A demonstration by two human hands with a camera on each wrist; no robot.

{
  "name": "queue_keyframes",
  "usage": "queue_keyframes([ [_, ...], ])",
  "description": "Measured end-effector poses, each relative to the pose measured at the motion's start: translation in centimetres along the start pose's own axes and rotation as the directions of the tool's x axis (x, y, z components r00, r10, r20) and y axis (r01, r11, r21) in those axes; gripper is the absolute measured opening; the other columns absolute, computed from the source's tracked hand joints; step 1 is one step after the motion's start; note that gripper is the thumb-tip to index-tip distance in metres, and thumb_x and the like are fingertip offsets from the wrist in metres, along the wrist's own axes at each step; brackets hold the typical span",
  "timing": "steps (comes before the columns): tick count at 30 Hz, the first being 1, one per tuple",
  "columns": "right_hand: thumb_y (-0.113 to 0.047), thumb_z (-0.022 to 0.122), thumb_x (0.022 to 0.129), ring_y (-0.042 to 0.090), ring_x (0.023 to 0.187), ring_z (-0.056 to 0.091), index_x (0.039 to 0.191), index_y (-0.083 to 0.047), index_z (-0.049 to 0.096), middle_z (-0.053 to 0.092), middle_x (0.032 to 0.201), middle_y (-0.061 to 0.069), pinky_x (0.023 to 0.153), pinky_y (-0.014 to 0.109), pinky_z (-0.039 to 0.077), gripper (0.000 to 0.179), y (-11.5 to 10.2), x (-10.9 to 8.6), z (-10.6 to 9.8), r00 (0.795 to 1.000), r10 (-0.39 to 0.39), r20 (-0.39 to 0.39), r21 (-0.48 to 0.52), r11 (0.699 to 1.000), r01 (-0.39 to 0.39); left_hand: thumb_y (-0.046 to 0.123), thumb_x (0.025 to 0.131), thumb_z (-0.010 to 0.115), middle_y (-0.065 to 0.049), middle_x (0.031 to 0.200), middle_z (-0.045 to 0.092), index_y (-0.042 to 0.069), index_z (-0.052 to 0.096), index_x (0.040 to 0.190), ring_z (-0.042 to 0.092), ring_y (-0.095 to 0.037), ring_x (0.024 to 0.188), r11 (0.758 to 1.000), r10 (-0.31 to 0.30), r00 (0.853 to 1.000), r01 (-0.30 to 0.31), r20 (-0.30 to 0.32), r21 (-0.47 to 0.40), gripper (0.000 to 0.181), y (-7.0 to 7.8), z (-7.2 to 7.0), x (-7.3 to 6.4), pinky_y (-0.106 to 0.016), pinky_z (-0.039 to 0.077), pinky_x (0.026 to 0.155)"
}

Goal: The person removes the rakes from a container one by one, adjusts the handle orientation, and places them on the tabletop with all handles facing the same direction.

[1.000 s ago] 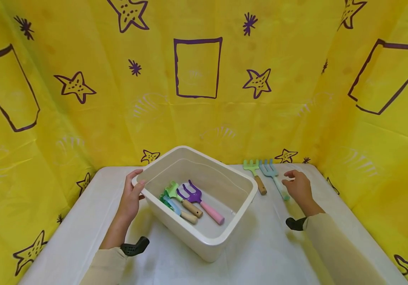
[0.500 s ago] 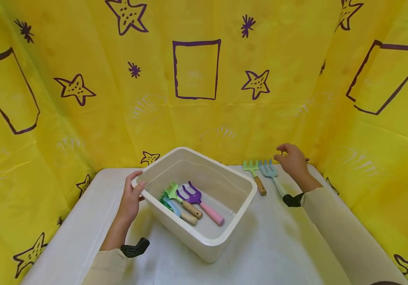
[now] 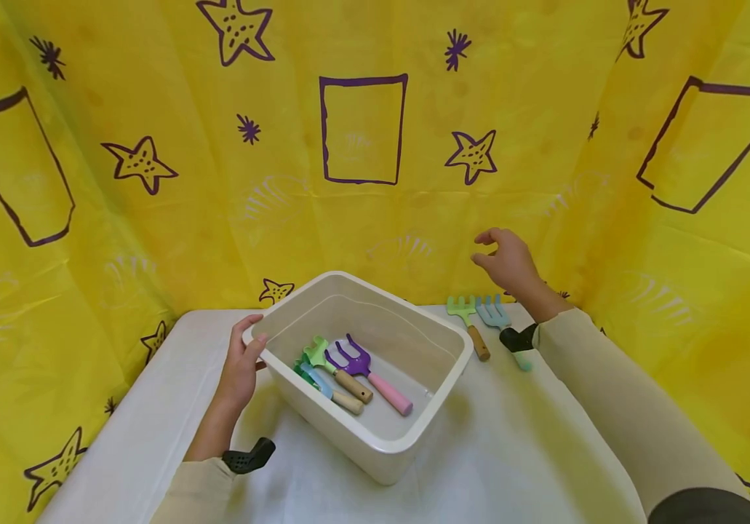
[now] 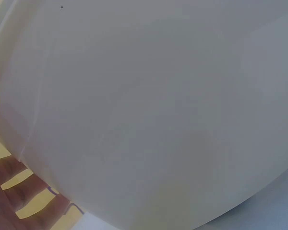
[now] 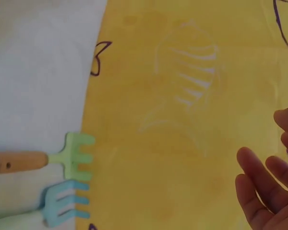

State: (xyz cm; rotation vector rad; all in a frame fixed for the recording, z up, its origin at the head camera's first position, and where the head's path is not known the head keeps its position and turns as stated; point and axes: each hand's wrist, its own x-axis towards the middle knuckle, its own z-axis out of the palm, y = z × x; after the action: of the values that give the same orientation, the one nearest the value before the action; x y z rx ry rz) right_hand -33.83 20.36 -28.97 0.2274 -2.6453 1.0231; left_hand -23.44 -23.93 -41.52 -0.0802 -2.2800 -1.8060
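My left hand grips the left corner of a cream plastic bin, thumb over the rim and fingers outside. Inside lie a purple hand fork with a pink handle, a green tool with a wooden handle, and a blue-and-green tool partly hidden by the wall. My right hand hovers empty, fingers loosely bent, before the yellow backdrop. Below it, two hand rakes lie at the table's back edge: a light green rake with a wooden handle and a light blue rake with a pale green handle.
A yellow sheet with purple star drawings walls the back and both sides of the white table. Black wrist mounts sit on both wrists; the right one partly covers the blue rake's handle in the head view.
My right hand has risen from beside the blue rake's handle and moved left, above the rakes' heads. The left hand and the bin have stayed put.
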Motion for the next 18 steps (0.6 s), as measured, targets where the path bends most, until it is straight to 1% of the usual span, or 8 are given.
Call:
queue_keyframes([
  [3,-0.016,0.064,0.093,0.036,0.104,0.055,0.121,-0.003,0.057,0.051,0.124,0.017,0.086,0.048,0.050,0.032,-1.2,0.5,0.3,1.000,-0.022,0.017,0.030,0.999,0.022,0.031,0.103,0.038,-0.011,0.151,0.026,0.020,0.023,0.149,0.043,-0.036,0.125,1.000,-0.009,1.000,0.009,0.008,-0.005,0.050,-0.1,-0.1,0.1,-0.051,0.039,0.094],
  [7,-0.015,0.066,0.092,0.035,0.102,0.057,0.121,-0.003,0.057,0.051,0.123,0.016,0.084,0.046,0.051,0.032,-2.8,0.8,1.0,0.997,-0.070,0.045,0.061,0.996,0.067,0.028,0.104,0.036,-0.013,0.152,0.024,0.017,0.021,0.150,0.042,-0.038,0.125,1.000,-0.023,1.000,0.023,0.020,-0.006,0.050,-0.2,-0.2,0.3,-0.048,0.040,0.093],
  [10,-0.015,0.067,0.091,0.035,0.101,0.059,0.122,-0.003,0.057,0.051,0.123,0.016,0.083,0.046,0.052,0.034,-3.8,0.9,1.5,0.993,-0.101,0.069,0.085,0.992,0.095,0.027,0.104,0.036,-0.014,0.151,0.024,0.016,0.022,0.150,0.042,-0.038,0.125,1.000,-0.021,1.000,0.021,0.019,-0.008,0.050,-0.2,-0.2,0.3,-0.047,0.040,0.093],
  [15,-0.015,0.068,0.090,0.035,0.102,0.059,0.123,-0.004,0.057,0.051,0.124,0.015,0.084,0.045,0.052,0.037,-5.2,1.1,2.5,0.985,-0.127,0.112,0.128,0.985,0.113,0.030,0.103,0.037,-0.013,0.151,0.026,0.018,0.023,0.150,0.043,-0.037,0.124,1.000,-0.011,1.000,0.011,0.006,-0.005,0.050,-0.1,-0.2,0.1,-0.051,0.040,0.094],
  [18,-0.014,0.068,0.090,0.035,0.104,0.059,0.125,-0.003,0.056,0.051,0.127,0.015,0.085,0.045,0.051,0.038,-5.9,1.2,3.2,0.978,-0.140,0.157,0.162,0.980,0.114,0.032,0.103,0.038,-0.011,0.151,0.025,0.020,0.023,0.149,0.042,-0.037,0.125,1.000,-0.011,1.000,0.011,0.005,-0.001,0.050,0.0,-0.1,0.0,-0.055,0.039,0.096],
])
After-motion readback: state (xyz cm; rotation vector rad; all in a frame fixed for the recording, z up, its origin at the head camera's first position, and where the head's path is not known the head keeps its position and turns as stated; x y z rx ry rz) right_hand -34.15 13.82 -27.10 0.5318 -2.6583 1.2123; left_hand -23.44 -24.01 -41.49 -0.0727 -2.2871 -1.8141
